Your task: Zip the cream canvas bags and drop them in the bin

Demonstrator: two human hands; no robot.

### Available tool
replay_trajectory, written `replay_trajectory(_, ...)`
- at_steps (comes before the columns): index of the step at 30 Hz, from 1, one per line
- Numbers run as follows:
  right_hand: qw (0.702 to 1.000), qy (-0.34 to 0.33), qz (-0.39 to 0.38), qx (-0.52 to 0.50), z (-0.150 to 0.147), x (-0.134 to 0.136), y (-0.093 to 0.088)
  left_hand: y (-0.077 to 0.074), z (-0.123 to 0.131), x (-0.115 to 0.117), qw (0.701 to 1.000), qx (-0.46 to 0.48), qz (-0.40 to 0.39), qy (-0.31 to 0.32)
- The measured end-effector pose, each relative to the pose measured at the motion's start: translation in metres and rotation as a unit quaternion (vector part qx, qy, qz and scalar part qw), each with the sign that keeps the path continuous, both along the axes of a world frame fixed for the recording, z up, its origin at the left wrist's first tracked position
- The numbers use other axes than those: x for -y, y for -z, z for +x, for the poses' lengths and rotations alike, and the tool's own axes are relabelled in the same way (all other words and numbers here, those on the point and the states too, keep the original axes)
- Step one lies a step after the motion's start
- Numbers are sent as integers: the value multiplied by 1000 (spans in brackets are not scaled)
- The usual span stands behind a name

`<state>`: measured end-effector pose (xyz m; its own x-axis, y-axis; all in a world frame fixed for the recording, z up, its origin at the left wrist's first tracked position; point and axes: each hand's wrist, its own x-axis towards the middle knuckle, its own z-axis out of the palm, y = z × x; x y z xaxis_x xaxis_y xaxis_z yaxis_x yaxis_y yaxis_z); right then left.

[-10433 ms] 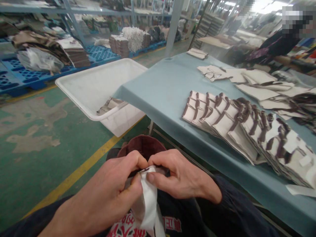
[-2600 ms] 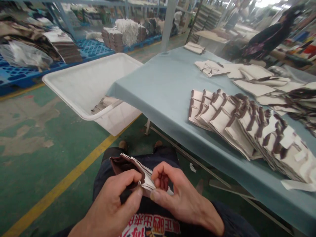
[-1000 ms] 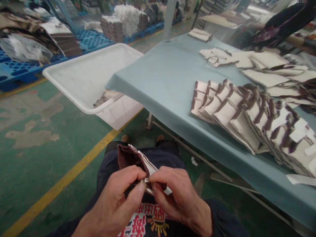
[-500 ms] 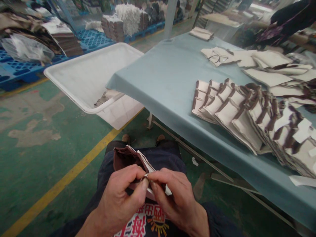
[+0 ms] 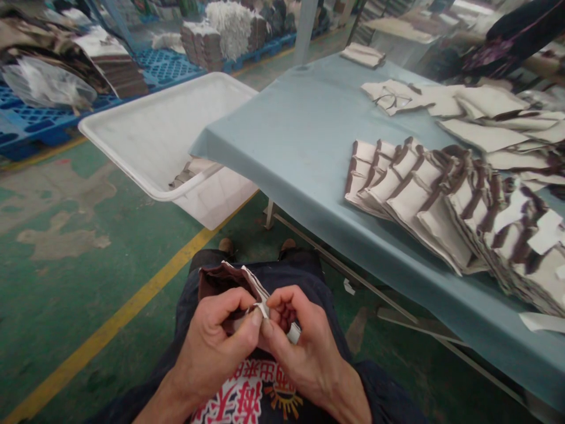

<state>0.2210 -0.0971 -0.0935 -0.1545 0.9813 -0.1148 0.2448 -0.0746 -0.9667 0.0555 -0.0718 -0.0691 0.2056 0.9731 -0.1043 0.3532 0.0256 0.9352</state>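
Left hand (image 5: 216, 341) and right hand (image 5: 300, 347), thumbs pinching the folded bag (image 5: 229, 280).

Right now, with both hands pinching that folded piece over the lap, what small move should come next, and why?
Probably peel the white edge apart a little. The left hand and right hand pinch the folded piece at one spot, thumbs nearly touching, and its layers are only slightly spread.

White bin (image 5: 145, 132), pale blue table (image 5: 300, 135), maroon-and-white fabric piece (image 5: 232, 282).
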Motion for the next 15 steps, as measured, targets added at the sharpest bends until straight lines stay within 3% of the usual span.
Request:
replay_trajectory(7, 997, -54, 9, 53, 3, -7, -4, 4, -6, 5, 1000, -26, 0, 11)
replay_trajectory(15, 998, -21, -57, -32, -5, -9, -2, 32, -6, 9, 994, 30, -44, -95)
